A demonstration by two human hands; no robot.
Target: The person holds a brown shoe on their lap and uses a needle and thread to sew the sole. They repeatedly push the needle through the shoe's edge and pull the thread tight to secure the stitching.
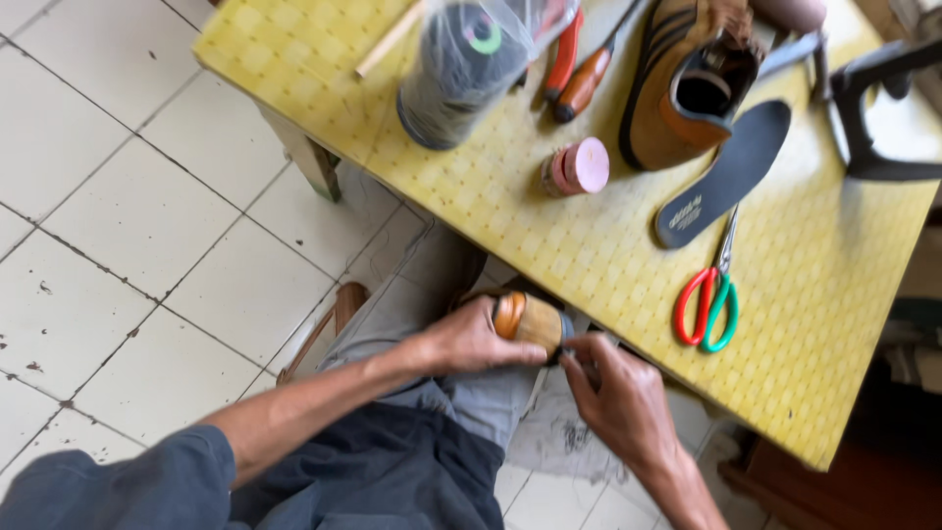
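Observation:
My left hand (469, 341) grips a tan leather shoe (527, 318) resting on my knee, just below the table's near edge. My right hand (616, 390) pinches at the shoe's dark end with closed fingertips; what it pinches is too small to tell. A second tan shoe (667, 98) stands on the yellow table (491, 196), with a dark insole (731, 172) lying beside it.
Red-and-green-handled scissors (706, 306) lie near the table's front edge. A pink-topped spool (579, 167), a dark thread cone in clear plastic (459, 74), orange-handled tools (579, 74), a wooden stick (391, 39) and a black iron stand (868, 108) sit on the table. White tiled floor lies at left.

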